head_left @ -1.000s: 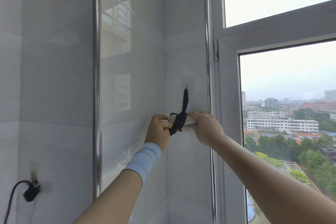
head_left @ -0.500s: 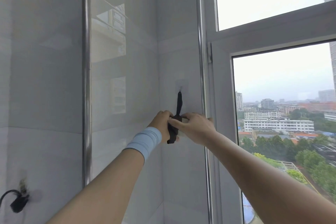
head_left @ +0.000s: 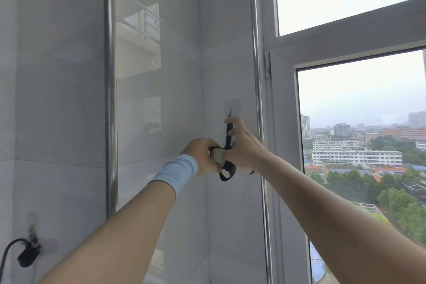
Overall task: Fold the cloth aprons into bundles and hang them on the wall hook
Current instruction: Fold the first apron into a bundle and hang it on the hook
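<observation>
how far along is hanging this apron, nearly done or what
Done: a white apron bundle is rolled up, and its black strap reaches the wall hook. In hand: the left hand grips the bundle; the right hand pinches the strap just below the hook. Left: letting go so it hangs. No other aprons show.

Hook (head_left: 232, 108) on wall, left of window (head_left: 285, 145).
Strap (head_left: 228, 136) runs from hook down to bundle (head_left: 217, 154); left hand (head_left: 201, 155) left of bundle, right hand (head_left: 244, 146) right, on strap.

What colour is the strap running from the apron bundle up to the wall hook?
The strap is black; the head view shows it.
</observation>
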